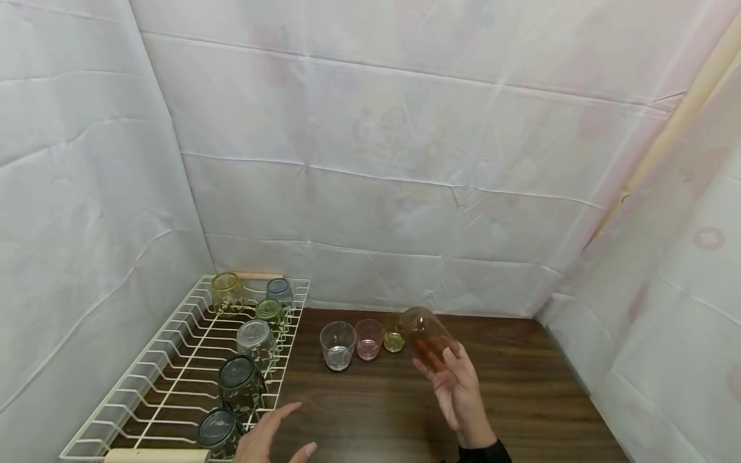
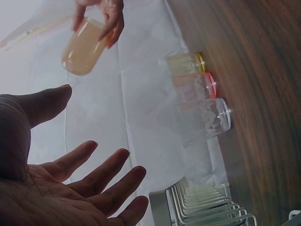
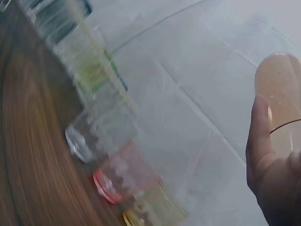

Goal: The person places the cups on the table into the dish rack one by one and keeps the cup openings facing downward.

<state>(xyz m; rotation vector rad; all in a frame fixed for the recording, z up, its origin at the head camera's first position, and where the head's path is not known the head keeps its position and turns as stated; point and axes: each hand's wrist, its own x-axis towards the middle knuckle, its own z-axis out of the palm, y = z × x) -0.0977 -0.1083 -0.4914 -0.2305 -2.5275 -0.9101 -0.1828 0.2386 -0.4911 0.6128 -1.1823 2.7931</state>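
Note:
My right hand (image 1: 457, 392) grips an amber glass (image 1: 425, 331) by its lower part in the head view, holding it tilted above the table. In the left wrist view the same amber glass (image 2: 82, 49) hangs below the fingers of that hand. My left hand (image 1: 269, 437) is beside the front of the dish rack (image 1: 156, 456), fingers spread and nothing in it. To the left of the held glass, a clear glass (image 1: 338, 347), a pink glass (image 1: 368, 339) and a yellow glass (image 1: 394, 341) stand upright in a row on the table.
Several glasses sit in the white wire rack, among them a yellow one (image 1: 228, 294), a blue one (image 1: 280, 292), a green one (image 1: 270, 312), a clear one (image 1: 255, 341) and a dark grey one (image 1: 238, 382). White sheeting (image 1: 370, 212) walls the wooden table (image 1: 538, 386).

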